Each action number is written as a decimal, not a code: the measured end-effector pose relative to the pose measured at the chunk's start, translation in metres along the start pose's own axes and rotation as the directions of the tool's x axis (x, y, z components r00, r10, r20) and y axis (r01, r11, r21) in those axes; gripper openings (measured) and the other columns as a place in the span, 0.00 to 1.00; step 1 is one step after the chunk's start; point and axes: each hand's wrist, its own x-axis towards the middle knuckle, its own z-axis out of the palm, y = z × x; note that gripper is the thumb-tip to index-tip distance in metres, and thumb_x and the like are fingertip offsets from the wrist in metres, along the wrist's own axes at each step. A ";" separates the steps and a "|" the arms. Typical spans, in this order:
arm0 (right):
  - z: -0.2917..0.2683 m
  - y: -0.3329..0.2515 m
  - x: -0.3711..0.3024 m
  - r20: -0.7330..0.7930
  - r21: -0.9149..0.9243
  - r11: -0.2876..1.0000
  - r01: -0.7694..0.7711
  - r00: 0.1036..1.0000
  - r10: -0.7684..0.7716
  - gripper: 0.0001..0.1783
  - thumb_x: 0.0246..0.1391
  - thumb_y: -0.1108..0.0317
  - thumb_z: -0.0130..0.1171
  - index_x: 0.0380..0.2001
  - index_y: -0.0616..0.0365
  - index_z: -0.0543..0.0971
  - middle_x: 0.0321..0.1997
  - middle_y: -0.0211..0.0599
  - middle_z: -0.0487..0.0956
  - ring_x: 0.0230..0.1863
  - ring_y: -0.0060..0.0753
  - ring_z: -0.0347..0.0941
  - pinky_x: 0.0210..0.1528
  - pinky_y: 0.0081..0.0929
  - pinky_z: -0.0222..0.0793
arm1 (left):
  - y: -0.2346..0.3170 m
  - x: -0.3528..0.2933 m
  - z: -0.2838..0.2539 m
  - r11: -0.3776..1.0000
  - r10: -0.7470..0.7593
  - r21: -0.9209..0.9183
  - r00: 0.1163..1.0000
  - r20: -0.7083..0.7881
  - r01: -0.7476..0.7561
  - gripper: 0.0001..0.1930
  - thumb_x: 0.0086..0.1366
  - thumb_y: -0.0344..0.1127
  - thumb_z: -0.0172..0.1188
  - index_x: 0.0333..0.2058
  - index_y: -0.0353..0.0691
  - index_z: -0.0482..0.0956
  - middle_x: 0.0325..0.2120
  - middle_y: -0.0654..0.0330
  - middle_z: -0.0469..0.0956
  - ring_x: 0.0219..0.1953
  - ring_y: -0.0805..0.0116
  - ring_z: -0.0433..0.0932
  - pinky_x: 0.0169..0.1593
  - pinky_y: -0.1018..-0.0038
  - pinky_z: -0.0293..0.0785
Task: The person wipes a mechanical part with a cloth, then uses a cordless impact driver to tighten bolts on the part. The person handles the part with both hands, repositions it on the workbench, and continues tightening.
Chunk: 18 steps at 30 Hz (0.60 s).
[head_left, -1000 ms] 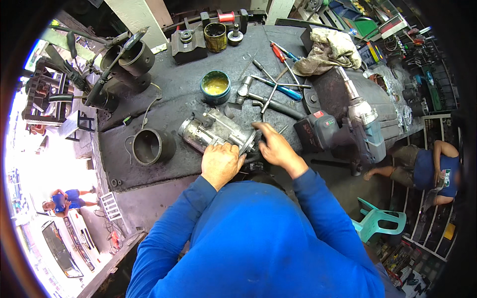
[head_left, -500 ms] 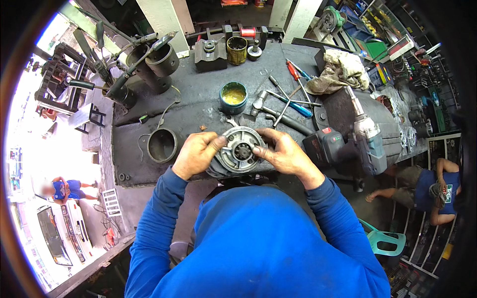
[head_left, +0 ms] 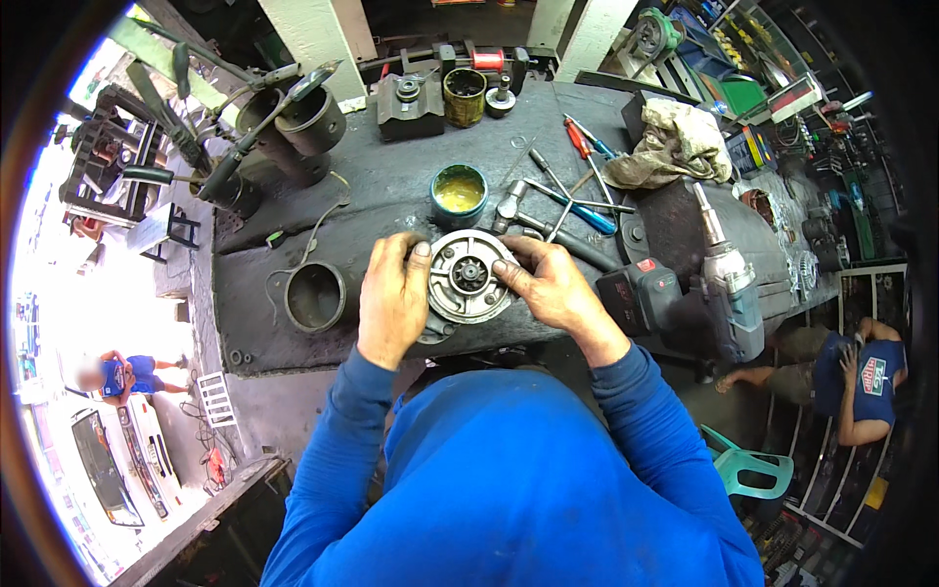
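Between my hands, at the bench's near edge, is a round metal motor housing [head_left: 452, 293] with its flat face up. A small toothed gear [head_left: 471, 274] sits in the middle of that face. My left hand [head_left: 394, 293] grips the housing's left rim, thumb along the edge. From the right, my right hand [head_left: 550, 284] holds the opposite rim, its thumb lying on the face close to the gear. The fingers beneath the rim are partly hidden. Just beyond the housing stands a blue-rimmed tub of yellow grease [head_left: 460, 194].
A hammer [head_left: 510, 203], a T-shaped wrench and screwdrivers lie beyond my right hand. At the right rest a cordless impact wrench [head_left: 729, 284] and a rag [head_left: 675, 142]. An empty metal cylinder [head_left: 317, 297] stands left, tool-filled pipes [head_left: 310, 122] far left. Two other people are farther off.
My left hand has shifted from the housing's upper left down along its side, now more upright. The housing's face has turned slightly and sits a little lower left.
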 end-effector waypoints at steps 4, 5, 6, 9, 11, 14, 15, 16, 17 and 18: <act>-0.009 0.003 -0.004 0.030 -0.026 0.997 0.075 0.997 -0.075 0.25 0.68 0.62 0.63 0.60 0.69 0.79 0.54 0.55 0.86 0.56 0.42 0.82 0.59 0.37 0.75 | 0.023 -0.015 0.019 0.960 0.244 0.150 0.969 -0.028 -0.238 0.41 0.59 0.54 0.73 0.62 0.31 0.72 0.52 0.43 0.76 0.56 0.44 0.75 0.61 0.54 0.71; -0.018 0.007 -0.006 0.052 -0.029 0.990 0.136 0.990 -0.134 0.24 0.69 0.62 0.62 0.60 0.69 0.79 0.54 0.55 0.85 0.56 0.42 0.82 0.60 0.37 0.75 | 0.025 -0.018 0.024 0.890 0.308 0.356 0.951 -0.007 -0.285 0.46 0.53 0.57 0.76 0.63 0.33 0.71 0.53 0.44 0.75 0.56 0.45 0.74 0.60 0.54 0.70; -0.027 0.012 -0.008 -0.030 -0.119 0.986 0.118 0.992 -0.123 0.23 0.72 0.62 0.59 0.63 0.67 0.77 0.53 0.46 0.86 0.54 0.35 0.81 0.57 0.35 0.77 | 0.024 -0.016 0.026 0.904 0.299 0.322 0.954 -0.011 -0.280 0.53 0.44 0.61 0.79 0.64 0.35 0.70 0.54 0.46 0.75 0.56 0.47 0.74 0.60 0.54 0.70; -0.066 0.036 -0.029 -0.279 -0.423 0.905 0.047 0.943 -0.180 0.16 0.70 0.69 0.58 0.55 0.67 0.80 0.47 0.55 0.87 0.48 0.47 0.85 0.52 0.39 0.78 | 0.017 -0.014 0.027 0.928 0.270 0.264 0.963 0.006 -0.262 0.51 0.43 0.55 0.82 0.62 0.31 0.72 0.52 0.45 0.77 0.56 0.44 0.76 0.62 0.53 0.72; -0.071 0.061 -0.041 -0.207 -0.638 0.769 0.043 0.952 -0.225 0.13 0.60 0.78 0.58 0.48 0.67 0.82 0.42 0.55 0.86 0.47 0.55 0.84 0.51 0.44 0.79 | 0.013 -0.009 0.025 0.908 0.340 0.247 0.940 0.036 -0.338 0.50 0.40 0.53 0.82 0.60 0.32 0.75 0.52 0.46 0.78 0.55 0.44 0.77 0.62 0.53 0.72; -0.049 0.103 -0.056 0.021 -0.904 0.422 0.069 0.993 -0.118 0.04 0.54 0.74 0.59 0.33 0.60 0.81 0.39 0.50 0.83 0.44 0.50 0.85 0.44 0.41 0.83 | 0.008 -0.001 0.021 0.875 0.416 0.217 0.902 0.118 -0.432 0.50 0.37 0.53 0.82 0.60 0.34 0.76 0.51 0.47 0.79 0.55 0.44 0.78 0.62 0.53 0.72; -0.039 0.116 -0.056 0.050 -0.944 0.318 0.088 0.991 -0.127 0.03 0.54 0.72 0.59 0.31 0.58 0.80 0.39 0.47 0.83 0.43 0.46 0.85 0.42 0.39 0.84 | 0.008 0.001 0.021 0.877 0.416 0.195 0.897 0.148 -0.439 0.50 0.37 0.53 0.82 0.60 0.34 0.76 0.51 0.47 0.79 0.55 0.44 0.78 0.62 0.54 0.72; -0.034 0.128 -0.054 0.071 -0.963 0.248 0.101 0.989 -0.131 0.07 0.56 0.68 0.57 0.33 0.58 0.82 0.42 0.42 0.83 0.45 0.43 0.84 0.43 0.38 0.82 | 0.007 0.002 0.020 0.881 0.409 0.179 0.896 0.174 -0.438 0.51 0.37 0.53 0.82 0.60 0.35 0.76 0.51 0.47 0.79 0.55 0.44 0.78 0.62 0.54 0.72; -0.030 0.138 -0.051 0.078 -0.971 0.217 0.102 0.990 -0.117 0.07 0.56 0.68 0.58 0.33 0.58 0.83 0.42 0.42 0.83 0.45 0.42 0.83 0.44 0.38 0.82 | 0.007 0.002 0.018 0.888 0.399 0.163 0.896 0.192 -0.430 0.51 0.37 0.54 0.82 0.60 0.35 0.76 0.52 0.47 0.79 0.55 0.44 0.78 0.62 0.54 0.72; -0.027 0.145 -0.048 0.092 -0.976 0.188 0.113 0.989 -0.118 0.08 0.56 0.68 0.58 0.33 0.58 0.84 0.42 0.41 0.83 0.46 0.42 0.82 0.45 0.37 0.81 | 0.006 0.001 0.017 0.887 0.402 0.161 0.895 0.192 -0.433 0.51 0.36 0.53 0.82 0.60 0.36 0.76 0.51 0.47 0.79 0.55 0.44 0.78 0.62 0.54 0.71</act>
